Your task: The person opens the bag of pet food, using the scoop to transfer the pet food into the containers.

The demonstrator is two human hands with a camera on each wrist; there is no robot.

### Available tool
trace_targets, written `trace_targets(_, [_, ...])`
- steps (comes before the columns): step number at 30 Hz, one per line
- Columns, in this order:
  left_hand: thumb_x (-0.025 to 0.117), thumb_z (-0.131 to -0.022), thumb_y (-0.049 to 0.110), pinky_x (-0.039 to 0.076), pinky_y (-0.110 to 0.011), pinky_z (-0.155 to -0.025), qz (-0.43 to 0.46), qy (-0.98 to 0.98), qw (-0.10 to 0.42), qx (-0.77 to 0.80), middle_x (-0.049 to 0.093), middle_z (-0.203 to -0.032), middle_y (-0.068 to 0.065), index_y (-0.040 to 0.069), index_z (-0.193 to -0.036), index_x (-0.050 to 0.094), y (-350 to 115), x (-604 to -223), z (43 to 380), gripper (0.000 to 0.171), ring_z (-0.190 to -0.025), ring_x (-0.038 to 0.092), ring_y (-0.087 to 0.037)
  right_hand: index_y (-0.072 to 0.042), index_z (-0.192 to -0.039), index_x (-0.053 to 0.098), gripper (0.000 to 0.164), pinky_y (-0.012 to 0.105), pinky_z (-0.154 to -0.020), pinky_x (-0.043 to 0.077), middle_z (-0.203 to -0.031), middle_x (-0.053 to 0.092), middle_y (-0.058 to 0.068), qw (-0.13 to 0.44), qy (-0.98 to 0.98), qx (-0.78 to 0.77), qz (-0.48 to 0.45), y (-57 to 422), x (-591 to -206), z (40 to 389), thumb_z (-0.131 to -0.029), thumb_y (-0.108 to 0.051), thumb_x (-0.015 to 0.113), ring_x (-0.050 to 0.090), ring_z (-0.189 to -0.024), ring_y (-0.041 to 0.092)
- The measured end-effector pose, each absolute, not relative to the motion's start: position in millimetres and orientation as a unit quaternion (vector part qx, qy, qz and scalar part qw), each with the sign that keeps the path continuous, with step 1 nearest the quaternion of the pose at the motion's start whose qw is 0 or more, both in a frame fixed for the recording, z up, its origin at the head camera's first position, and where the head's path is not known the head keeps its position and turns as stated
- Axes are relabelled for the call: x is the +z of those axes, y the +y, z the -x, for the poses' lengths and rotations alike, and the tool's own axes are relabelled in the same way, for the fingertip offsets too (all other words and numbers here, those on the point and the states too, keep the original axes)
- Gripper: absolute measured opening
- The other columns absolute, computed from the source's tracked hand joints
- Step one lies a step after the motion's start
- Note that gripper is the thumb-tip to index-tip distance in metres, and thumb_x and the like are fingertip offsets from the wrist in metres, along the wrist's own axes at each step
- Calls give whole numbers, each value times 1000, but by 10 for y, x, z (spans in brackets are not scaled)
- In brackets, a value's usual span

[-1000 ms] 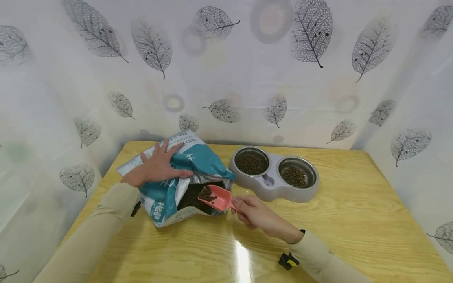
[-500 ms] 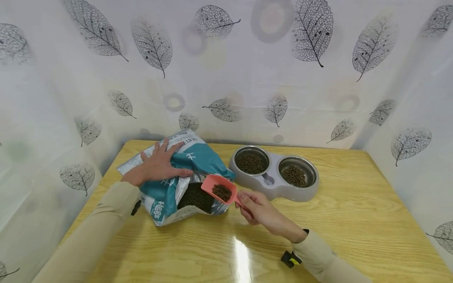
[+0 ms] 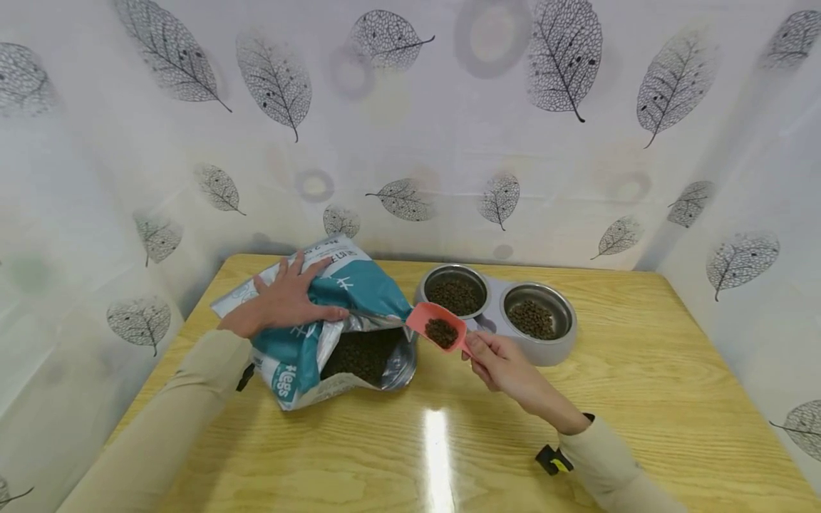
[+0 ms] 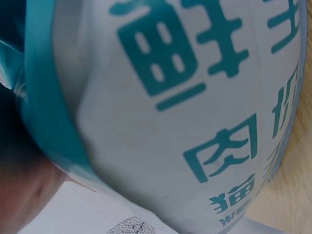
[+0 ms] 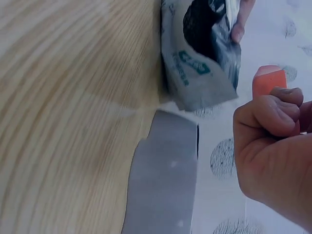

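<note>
A teal and white pet food bag (image 3: 372,288) lies on its side on the table, its mouth gaping toward the front right with brown kibble (image 3: 362,356) inside. My left hand (image 3: 285,299) rests on top of the bag with fingers spread; the thumb reaches the upper edge of the mouth. My right hand (image 3: 503,367) grips the handle of a pink scoop (image 3: 420,313) that carries a small heap of kibble. The scoop is between the bag's mouth and the left steel bowl (image 3: 482,311), overlapping the bowl's front edge in the head view. Fingers curl round the handle in the right wrist view.
A grey double feeder (image 3: 551,353) holds the left bowl and a right steel bowl (image 3: 563,313), both with kibble in them. The wooden table (image 3: 641,399) meets leaf-patterned cloth walls (image 3: 417,128) at the back and sides.
My right hand has lifted the scoop of kibble out of the bag's mouth and moved it right and back toward the left bowl. My left hand has stayed on the bag.
</note>
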State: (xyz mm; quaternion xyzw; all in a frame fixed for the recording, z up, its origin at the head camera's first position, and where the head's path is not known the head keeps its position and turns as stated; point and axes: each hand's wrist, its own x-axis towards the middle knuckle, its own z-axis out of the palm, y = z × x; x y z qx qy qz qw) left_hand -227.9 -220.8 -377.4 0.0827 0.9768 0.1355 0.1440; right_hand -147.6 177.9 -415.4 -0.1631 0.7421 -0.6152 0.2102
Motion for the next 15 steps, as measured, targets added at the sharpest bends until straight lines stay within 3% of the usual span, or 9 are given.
trace_targets(6, [60, -80, 83, -4, -92, -103, -84, 977, 143, 137, -9, -171, -27, 29, -167, 7, -2217, -3781, 2281, 115, -154, -11, -57, 12, -104, 54, 49, 22, -42, 27, -59, 43, -4, 175, 782, -584, 129, 2099, -4176, 1497, -113, -34, 37, 29, -47, 4])
trace_targets(10, [60, -80, 84, -4, -92, -103, -85, 977, 141, 137, -8, -171, -27, 30, -167, 7, -2219, -3781, 2281, 115, -154, -11, -57, 8, -92, 51, 49, 24, -41, 30, -59, 42, -4, 130, 819, -551, 92, 2342, -4180, 1508, -112, -35, 39, 30, -45, 4])
trace_targets(15, [60, -80, 84, -4, -92, -103, -84, 977, 141, 136, -8, -171, -27, 29, -167, 7, -2216, -3782, 2277, 115, -153, -11, -58, 3, -91, 52, 50, 28, -41, 33, -61, 41, -3, 83, 862, -498, 48, 2634, -4145, 1530, -111, -41, 39, 31, -45, 6])
